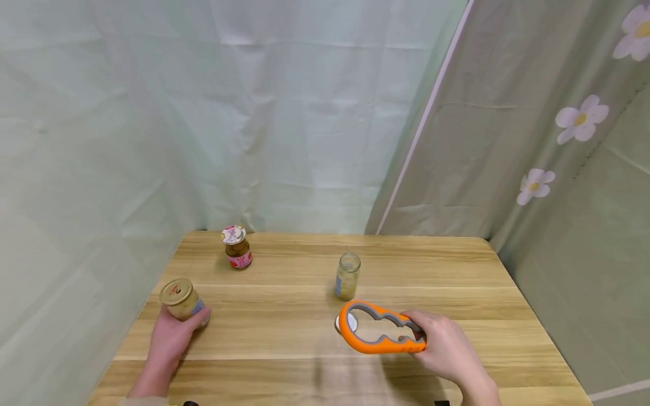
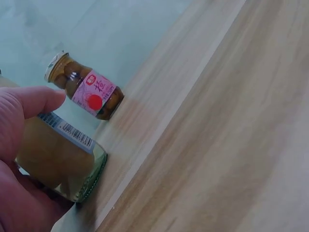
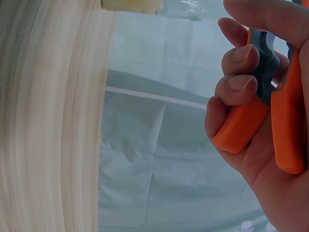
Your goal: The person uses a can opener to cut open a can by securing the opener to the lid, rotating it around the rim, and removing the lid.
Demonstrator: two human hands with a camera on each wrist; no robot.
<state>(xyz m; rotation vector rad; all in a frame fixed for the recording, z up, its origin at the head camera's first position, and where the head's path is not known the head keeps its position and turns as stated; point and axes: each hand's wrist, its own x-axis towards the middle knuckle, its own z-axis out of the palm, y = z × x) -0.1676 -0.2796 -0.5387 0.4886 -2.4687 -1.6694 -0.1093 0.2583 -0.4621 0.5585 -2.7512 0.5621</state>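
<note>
At the left of the table my left hand [image 1: 172, 338] grips a glass jar [image 1: 187, 304] with a gold lid. Its pale contents and barcode label show in the left wrist view. My right hand [image 1: 444, 344] holds an orange and grey jar opener [image 1: 373, 347] by its handles, over the table's front right. In the right wrist view the fingers [image 3: 239, 84] curl round one orange handle. Below the opener's loop lies a white-topped lid [image 1: 349, 322], partly hidden by it. Just behind stands a lidless glass jar [image 1: 347, 276] with pale contents.
A jar of brown fruit [image 1: 237, 248] with a pink label and patterned lid stands at the table's back left. The wooden table [image 1: 284, 332] meets a pale curtain [image 1: 304, 141] along its back; flowered sheeting [image 1: 584, 225] hangs on the right.
</note>
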